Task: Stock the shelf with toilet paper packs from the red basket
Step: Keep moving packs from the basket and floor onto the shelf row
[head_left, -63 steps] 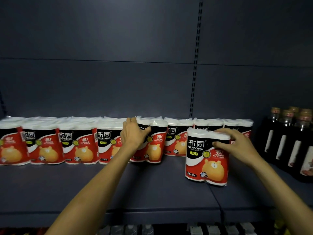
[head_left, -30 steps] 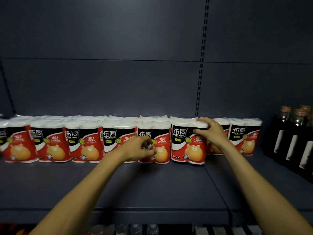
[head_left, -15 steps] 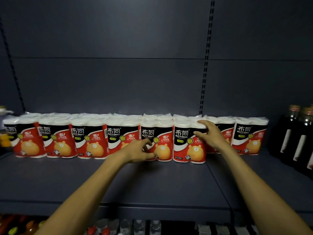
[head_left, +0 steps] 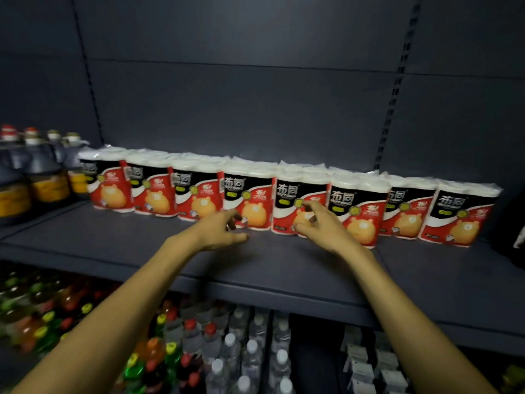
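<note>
Several red, black and white toilet paper packs stand in one row along the back of the grey shelf [head_left: 119, 243]. The pack placed last [head_left: 358, 206] stands in line, third from the right. My left hand [head_left: 220, 230] hovers over the shelf in front of the middle packs, fingers apart, holding nothing. My right hand [head_left: 321, 224] floats just in front of a middle pack [head_left: 287, 200], fingers spread, touching no pack. The red basket is out of view.
Large dark bottles [head_left: 34, 172] stand at the shelf's left end. A dark object [head_left: 517, 243] sits at the far right. The lower shelf holds coloured drink bottles [head_left: 42, 314], water bottles [head_left: 250, 354] and small white cartons [head_left: 369, 365].
My right hand has let go of the last pack and drawn back; my left hand has pulled off the row too. The view has tilted down and shifted left.
</note>
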Demonstrator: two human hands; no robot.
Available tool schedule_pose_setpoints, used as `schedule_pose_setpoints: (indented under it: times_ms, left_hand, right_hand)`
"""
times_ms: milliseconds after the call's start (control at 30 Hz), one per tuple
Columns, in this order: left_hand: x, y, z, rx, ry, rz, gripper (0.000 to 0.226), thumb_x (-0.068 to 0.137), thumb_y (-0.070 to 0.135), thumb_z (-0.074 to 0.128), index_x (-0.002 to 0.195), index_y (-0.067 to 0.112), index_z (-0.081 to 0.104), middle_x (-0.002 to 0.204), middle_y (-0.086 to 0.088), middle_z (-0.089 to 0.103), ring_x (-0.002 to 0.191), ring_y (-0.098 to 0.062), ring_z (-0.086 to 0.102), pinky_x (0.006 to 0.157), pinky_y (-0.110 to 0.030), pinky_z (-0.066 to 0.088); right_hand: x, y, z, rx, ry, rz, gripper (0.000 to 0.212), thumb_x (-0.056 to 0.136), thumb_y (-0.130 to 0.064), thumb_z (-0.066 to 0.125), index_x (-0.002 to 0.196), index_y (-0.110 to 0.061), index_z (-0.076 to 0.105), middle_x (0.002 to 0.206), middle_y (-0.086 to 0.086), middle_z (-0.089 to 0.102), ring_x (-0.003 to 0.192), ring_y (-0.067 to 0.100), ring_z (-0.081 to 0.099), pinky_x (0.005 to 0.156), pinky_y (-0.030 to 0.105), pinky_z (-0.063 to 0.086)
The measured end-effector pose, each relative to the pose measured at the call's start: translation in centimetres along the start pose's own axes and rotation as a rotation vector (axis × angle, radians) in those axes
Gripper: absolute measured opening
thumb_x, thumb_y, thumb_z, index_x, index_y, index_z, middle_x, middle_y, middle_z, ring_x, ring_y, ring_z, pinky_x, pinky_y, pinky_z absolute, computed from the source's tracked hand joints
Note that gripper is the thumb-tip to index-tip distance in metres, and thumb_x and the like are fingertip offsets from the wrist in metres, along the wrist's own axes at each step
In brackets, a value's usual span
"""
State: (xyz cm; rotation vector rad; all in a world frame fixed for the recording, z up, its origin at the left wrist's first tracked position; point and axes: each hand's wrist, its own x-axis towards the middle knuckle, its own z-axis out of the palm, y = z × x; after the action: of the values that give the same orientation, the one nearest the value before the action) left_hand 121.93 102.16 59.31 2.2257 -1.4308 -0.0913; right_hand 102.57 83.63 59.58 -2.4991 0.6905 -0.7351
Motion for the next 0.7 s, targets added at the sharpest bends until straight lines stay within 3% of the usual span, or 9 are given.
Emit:
schedule_pose_setpoints:
  times_ms: [167, 400, 600, 700]
  left_hand:
    - [-7.7, -7.4, -3.1, 0.009, 0.076, -0.138, 0.054, 0.085, 0.040, 0.070, 0.128, 0.012, 0.055, 0.110, -0.006, 0.064, 0.097, -0.021, 0.062, 0.088, -0.032, 0.049]
    - [-26.6, -20.7, -6.2, -0.030, 0.265, -0.470, 0.041, 0.083, 0.033, 0.073, 0.115, 0.010, 0.063, 0.101, -0.009, 0.071, 0.094, -0.023, 0.066, 0.084, -0.030, 0.048]
    - [-44.5, -30.4, -3.5, -0.115, 0.187, -0.864, 0.064, 0.073, 0.054, 0.068, 0.115, 0.006, 0.062, 0.102, -0.014, 0.070, 0.093, -0.026, 0.066, 0.083, -0.035, 0.051]
    - [-51.5, -33.6, -0.3, -0.184, 0.130, -1.020, 0.052, 0.083, 0.040, 0.070, 0.121, 0.007, 0.059, 0.108, -0.013, 0.069, 0.095, -0.026, 0.065, 0.082, -0.030, 0.048]
  right_hand:
    - [-1.0, -8.3, 7.9, 0.011, -0.180, -0.148, 0.059, 0.086, -0.036, 0.065, 0.138, -0.017, 0.044, 0.139, 0.004, 0.051, 0.126, 0.023, 0.049, 0.098, 0.030, 0.040]
    - [-5.8, -23.2, 21.8, 0.157, -0.446, -0.399, 0.057, 0.090, -0.037, 0.061, 0.140, -0.016, 0.042, 0.142, 0.002, 0.048, 0.127, 0.017, 0.047, 0.098, 0.029, 0.041]
    - [-13.5, -30.8, 37.3, 0.113, -0.685, -0.531, 0.056, 0.088, -0.035, 0.064, 0.137, -0.015, 0.045, 0.137, 0.008, 0.052, 0.123, 0.024, 0.051, 0.089, 0.026, 0.037]
    - [-17.5, -32.0, 44.9, 0.078, -0.850, -0.522, 0.057, 0.088, -0.031, 0.065, 0.137, -0.010, 0.045, 0.137, 0.011, 0.052, 0.123, 0.026, 0.051, 0.088, 0.026, 0.037]
